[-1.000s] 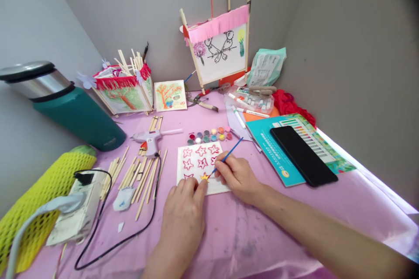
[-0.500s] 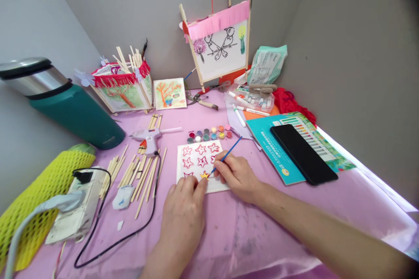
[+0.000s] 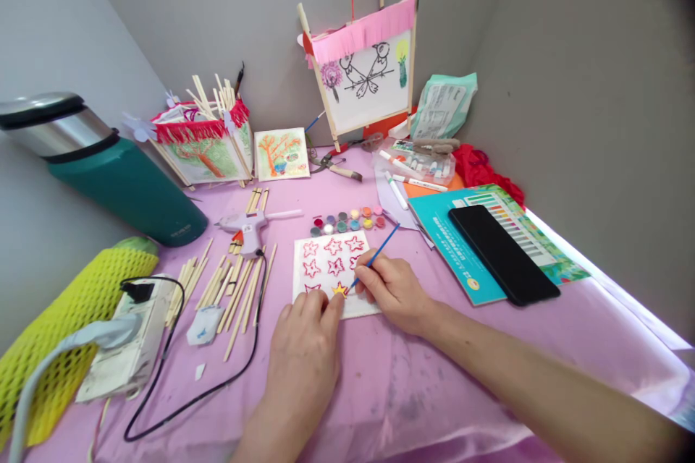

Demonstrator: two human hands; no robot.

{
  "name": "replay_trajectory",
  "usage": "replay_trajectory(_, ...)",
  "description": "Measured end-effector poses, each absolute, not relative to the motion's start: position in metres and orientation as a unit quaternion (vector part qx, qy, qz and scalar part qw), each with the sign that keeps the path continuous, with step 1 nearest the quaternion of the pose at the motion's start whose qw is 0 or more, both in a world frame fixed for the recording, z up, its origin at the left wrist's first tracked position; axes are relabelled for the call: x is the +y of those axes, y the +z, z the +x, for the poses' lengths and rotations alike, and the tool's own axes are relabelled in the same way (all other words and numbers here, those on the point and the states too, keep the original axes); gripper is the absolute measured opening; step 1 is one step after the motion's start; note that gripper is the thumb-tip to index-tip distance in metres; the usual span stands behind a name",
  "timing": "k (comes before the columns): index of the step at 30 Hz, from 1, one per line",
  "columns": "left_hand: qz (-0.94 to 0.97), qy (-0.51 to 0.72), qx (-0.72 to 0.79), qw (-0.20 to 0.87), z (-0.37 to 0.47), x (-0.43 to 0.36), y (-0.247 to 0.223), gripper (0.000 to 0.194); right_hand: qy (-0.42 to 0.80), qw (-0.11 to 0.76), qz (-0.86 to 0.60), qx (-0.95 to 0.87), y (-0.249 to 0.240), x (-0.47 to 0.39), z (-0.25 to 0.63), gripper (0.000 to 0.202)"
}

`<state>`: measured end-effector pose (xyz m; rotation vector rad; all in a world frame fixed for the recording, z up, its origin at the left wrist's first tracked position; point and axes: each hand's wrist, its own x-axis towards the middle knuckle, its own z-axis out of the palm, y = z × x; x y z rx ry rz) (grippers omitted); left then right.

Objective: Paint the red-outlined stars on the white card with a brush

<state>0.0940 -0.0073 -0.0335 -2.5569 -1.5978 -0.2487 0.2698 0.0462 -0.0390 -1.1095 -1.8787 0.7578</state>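
Note:
A blue paintbrush (image 3: 385,240) is pinched in my right hand (image 3: 399,294), its handle slanting up to the right. The tip points down at a yellow-filled star (image 3: 339,289) on a white square panel (image 3: 322,259). Several red star outlines cover the panel above and beside it. My left hand (image 3: 304,351) lies on the panel's lower left edge, thumb apart from the fingers and beside the yellow star. It hides part of the bottom row. Just behind the panel sits a double row of small paint pots (image 3: 342,226) in several colours.
At left are a glue gun (image 3: 250,230), loose wooden sticks (image 3: 237,296), a power strip (image 3: 130,347) with cables and a leaning green bottle (image 3: 135,181). A black phone (image 3: 502,253) lies on a blue book (image 3: 461,260) at right. Behind stands a stick-framed lantern (image 3: 369,87).
The brush's handle end has shifted very slightly to the left. Both hands stay in nearly the same places on the panel.

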Motion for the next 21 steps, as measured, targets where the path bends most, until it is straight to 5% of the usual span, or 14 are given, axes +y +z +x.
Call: replay_trajectory(21, -0.846, -0.089, -0.522, 0.052, 0.0944, -0.0069, -0.0338, 0.042, 0.295, 0.403, -0.436, -0.748, -0.0358, 0.0452, 0.2705, 0.021)
